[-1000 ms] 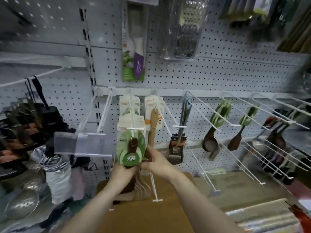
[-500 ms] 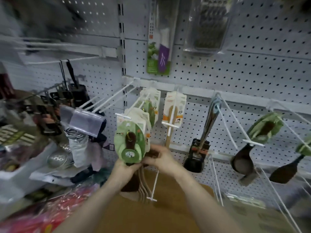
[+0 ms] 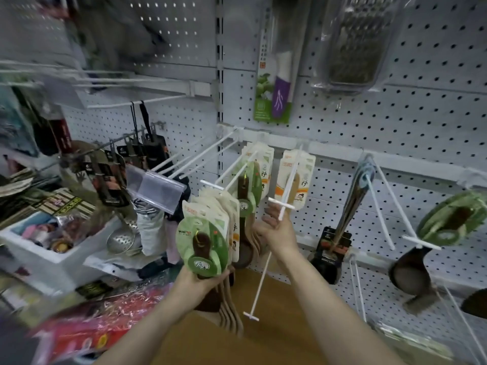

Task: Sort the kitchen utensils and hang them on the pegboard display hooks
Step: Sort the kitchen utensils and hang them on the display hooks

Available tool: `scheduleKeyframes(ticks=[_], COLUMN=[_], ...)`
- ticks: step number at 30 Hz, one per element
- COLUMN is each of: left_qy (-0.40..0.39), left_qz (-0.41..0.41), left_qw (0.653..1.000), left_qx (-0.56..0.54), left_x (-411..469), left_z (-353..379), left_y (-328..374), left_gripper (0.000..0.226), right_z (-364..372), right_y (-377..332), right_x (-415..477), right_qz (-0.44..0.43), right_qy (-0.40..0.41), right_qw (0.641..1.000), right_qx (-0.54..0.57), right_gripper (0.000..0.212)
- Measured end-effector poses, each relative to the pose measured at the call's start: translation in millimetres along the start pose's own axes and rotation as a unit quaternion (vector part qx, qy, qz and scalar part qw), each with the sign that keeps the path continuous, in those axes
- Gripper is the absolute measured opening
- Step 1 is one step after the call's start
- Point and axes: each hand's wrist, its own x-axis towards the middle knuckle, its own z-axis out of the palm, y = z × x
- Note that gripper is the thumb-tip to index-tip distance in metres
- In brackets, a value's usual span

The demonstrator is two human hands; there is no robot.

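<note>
1. Bundle of carded spoons (image 3: pixel 203 246) is held low and left of centre, in front of the pegboard (image 3: pixel 382 133) and off every hook.
2. Its long axis runs nearly upright with a slight lean. The card tops point up and a little left, and the wooden bowls (image 3: pixel 229 314) point down and a little right, toward the person.
3. The front card is round and green with a dark handle on it, and it faces the camera. Cream cards fan out behind it.
4. The left hand (image 3: pixel 200 284) grasps the bundle from below, fingers wrapped round the handles just under the green card.
5. The right hand (image 3: pixel 276 233) is raised just right of the bundle, its back to the camera. Its fingertips are up beside the cross-tipped end of a white hook (image 3: pixel 281 204). I cannot tell whether it holds anything.
6. That hook carries cream cards with a pale spatula (image 3: pixel 297 180), hanging handle up.
7. Farther right hang a black turner (image 3: pixel 330 248) and a dark ladle (image 3: pixel 411 270), heads down.
8. Higher on the board hang a grater (image 3: pixel 353 43) and a purple-handled tool (image 3: pixel 279 93).
9. A brown box (image 3: pixel 263 338) lies under the forearms.
</note>
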Motion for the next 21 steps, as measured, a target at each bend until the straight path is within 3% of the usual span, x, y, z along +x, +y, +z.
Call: scheduleKeyframes(ticks=[2, 4, 7, 11, 14, 18, 21], left_qy=[-0.012, -0.019, -0.037, -0.047, -0.057, -0.063, -0.067], left_qz=[-0.001, -0.005, -0.009, -0.025, -0.024, -0.018, -0.023], left_qw=[1.000, 1.000, 0.999, 0.998, 0.998, 0.998, 0.998], left_qx=[-0.006, -0.016, 0.006, 0.013, 0.020, 0.003, 0.004], left_x=[0, -1, -1, 1, 2, 4, 4], left_z=[-6, -11, -17, -24, -24, -19, -18], left_y=[2, 4, 1, -1, 1, 1, -1], left_gripper=[0.041, 0.029, 0.042, 0.044, 0.039, 0.040, 0.037], right_z=[4, 10, 24, 42, 45, 45, 52], right_y=[-4, -9, -13, -12, -4, 1, 3], right_x=[10, 17, 26, 34, 36, 35, 32], right_qz=[0.009, 0.014, 0.007, 0.004, 0.036, 0.070, 0.072], right_qy=[-0.014, -0.048, -0.053, 0.015, 0.042, 0.022, 0.026], right_qw=[1.000, 0.998, 0.998, 0.999, 0.997, 0.996, 0.996], right_qx=[-0.009, -0.023, -0.028, -0.048, -0.044, -0.054, -0.054], right_gripper=[0.068, 0.058, 0.047, 0.072, 0.065, 0.040, 0.057])
